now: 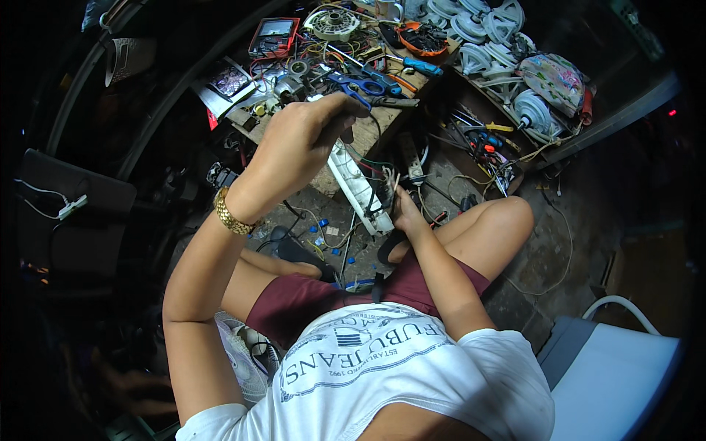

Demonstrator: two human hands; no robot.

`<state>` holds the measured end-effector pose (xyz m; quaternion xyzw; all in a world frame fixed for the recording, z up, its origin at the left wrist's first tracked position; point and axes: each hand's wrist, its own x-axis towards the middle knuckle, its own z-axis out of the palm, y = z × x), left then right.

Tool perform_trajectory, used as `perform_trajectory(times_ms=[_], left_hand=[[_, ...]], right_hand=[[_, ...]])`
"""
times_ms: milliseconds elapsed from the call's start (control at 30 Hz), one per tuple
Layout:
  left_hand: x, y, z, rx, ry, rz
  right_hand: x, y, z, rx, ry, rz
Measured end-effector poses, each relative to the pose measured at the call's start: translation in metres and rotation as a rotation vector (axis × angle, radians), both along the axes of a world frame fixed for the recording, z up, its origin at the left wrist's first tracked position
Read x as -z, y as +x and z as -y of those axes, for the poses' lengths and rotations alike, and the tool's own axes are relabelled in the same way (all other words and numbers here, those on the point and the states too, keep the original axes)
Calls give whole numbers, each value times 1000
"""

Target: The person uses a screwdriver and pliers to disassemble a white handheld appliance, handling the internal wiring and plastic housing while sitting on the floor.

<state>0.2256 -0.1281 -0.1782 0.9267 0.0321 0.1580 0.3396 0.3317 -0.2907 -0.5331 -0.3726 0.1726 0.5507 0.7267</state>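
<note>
My left hand (312,125) is raised over the front of the cluttered workbench, its fingers pinched together. A thin black wire (378,132) runs down from its fingertips toward a long, open white plastic housing (357,184). That housing slants between the bench edge and my right hand, with green, red and dark wires at its lower part. Closed around the housing's lower right side, my right hand (406,212) is close to a cluster of wire ends (390,180). Its fingertips are partly hidden there. Blue-handled scissors (364,87) lie on the bench just beyond my left hand.
The wooden bench (323,180) carries a red-framed meter (274,37), a round motor part (331,24), an orange bowl (423,40) and tangled wires. Right of it, an open drawer (482,143) holds tools below white fan parts (478,26). A power strip (410,158) stands by the bench.
</note>
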Motion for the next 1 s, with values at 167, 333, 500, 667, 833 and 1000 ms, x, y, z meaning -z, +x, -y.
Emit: perform_trajectory(times_ms=[167, 333, 500, 667, 833, 1000], left_hand=[[-6, 6, -34, -67, -102, -69], [-6, 33, -88, -63, 51, -183], [10, 79, -115, -10, 51, -225], [-11, 119, -108, -60, 291, -204], [-40, 118, -74, -9, 530, -88], [-37, 73, 7, 207, 445, 43]], right_hand=[[-11, 21, 17, 273, 24, 393], [-103, 16, 36, 367, 38, 917], [-154, -6, 51, 305, -35, 1407], [-174, -35, 43, 91, -54, 1620], [-199, -34, 24, -58, -152, 1803], [-220, -16, -13, -154, -160, 1750]])
